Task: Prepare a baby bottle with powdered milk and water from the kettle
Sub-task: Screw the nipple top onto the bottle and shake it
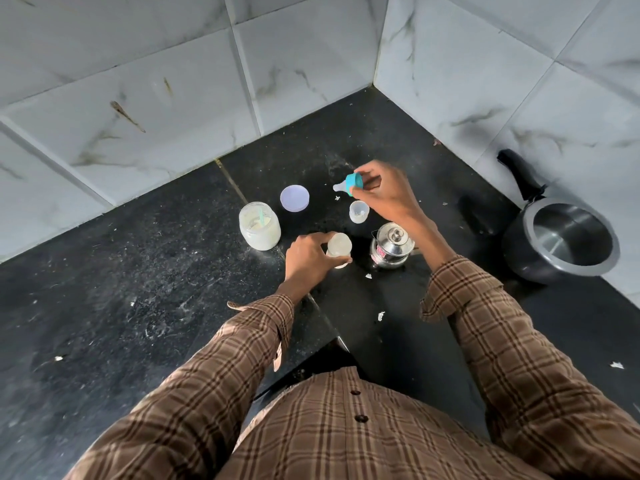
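Observation:
A clear baby bottle (340, 247) stands open on the black counter (138, 271), with my left hand (306, 259) gripping its side. My right hand (384, 192) holds the teal ring with the clear teat (349, 184) in the air behind the bottle, teat pointing left. An open jar of white milk powder (259, 226) with a teal scoop handle inside stands to the left. Its pale lilac lid (294, 198) lies flat behind it. A small steel kettle (392, 245) with its lid on stands just right of the bottle. The bottle's clear cap (359, 211) sits upside down behind the kettle.
A black pressure cooker pot (564, 240) without a lid stands at the right, its handle pointing to the tiled wall (173, 98). The walls meet in a corner behind the things. White crumbs lie scattered on the counter.

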